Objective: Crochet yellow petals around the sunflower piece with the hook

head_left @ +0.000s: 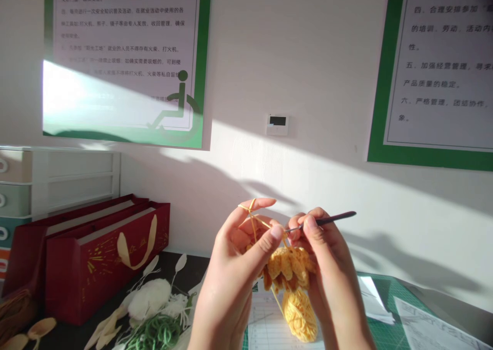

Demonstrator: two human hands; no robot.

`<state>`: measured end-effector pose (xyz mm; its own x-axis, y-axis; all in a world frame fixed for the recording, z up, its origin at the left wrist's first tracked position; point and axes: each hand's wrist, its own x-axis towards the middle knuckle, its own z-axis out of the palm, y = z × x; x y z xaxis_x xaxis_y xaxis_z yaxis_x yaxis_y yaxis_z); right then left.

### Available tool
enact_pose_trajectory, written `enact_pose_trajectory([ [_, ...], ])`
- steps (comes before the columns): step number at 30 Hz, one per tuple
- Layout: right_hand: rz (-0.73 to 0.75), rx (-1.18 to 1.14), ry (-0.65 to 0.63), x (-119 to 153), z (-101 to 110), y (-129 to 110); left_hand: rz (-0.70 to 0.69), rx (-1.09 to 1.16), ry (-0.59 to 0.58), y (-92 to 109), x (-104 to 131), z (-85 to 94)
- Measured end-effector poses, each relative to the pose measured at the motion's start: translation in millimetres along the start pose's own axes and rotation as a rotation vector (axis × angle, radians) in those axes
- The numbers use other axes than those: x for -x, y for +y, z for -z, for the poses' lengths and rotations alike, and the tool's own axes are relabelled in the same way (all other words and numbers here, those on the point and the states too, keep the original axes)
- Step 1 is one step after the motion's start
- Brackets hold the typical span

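Observation:
My left hand (250, 247) pinches a yellow crocheted piece (290, 268) with layered, petal-like flaps. Yellow yarn (253, 221) is looped over its raised index finger. My right hand (321, 242) grips a dark-handled crochet hook (335, 218) between thumb and fingers, its metal tip at the upper edge of the crochet, close to my left thumb. Below the piece, a ball of yellow yarn (300, 316) lies on a printed sheet, with a strand running up from it. Part of the crochet is hidden behind my fingers.
Left are dark red gift bags (108, 263), a drawer unit (77, 178), green yarn (156, 333) and a white yarn ball (149, 299). Papers (435, 324) lie on a green cutting mat (412, 293) at right. Behind is a wall with posters (123, 57) and a small panel (278, 124).

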<state>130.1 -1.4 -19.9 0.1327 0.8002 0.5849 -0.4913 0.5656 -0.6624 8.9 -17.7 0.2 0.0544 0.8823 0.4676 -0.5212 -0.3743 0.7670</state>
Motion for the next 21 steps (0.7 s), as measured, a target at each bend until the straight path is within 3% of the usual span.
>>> enact_pose_trajectory([
  [7, 0.053, 0.072, 0.039, 2, 2, 3, 0.004, 0.036, 0.005, 0, 1, -2.1],
  [14, 0.258, 0.253, -0.063, -1, 12, 4, 0.001, -0.008, 0.019, -2, 4, -5.5],
  [16, 0.412, 0.347, -0.093, -2, 16, 4, -0.007, -0.030, 0.038, -4, 5, -6.7],
  [19, 0.811, 0.614, -0.134, -4, 20, 2, -0.003, 0.022, 0.055, -6, 6, -7.4],
  [21, 1.020, 0.751, -0.132, -5, 22, 2, 0.048, 0.111, 0.000, -7, 4, -5.8],
])
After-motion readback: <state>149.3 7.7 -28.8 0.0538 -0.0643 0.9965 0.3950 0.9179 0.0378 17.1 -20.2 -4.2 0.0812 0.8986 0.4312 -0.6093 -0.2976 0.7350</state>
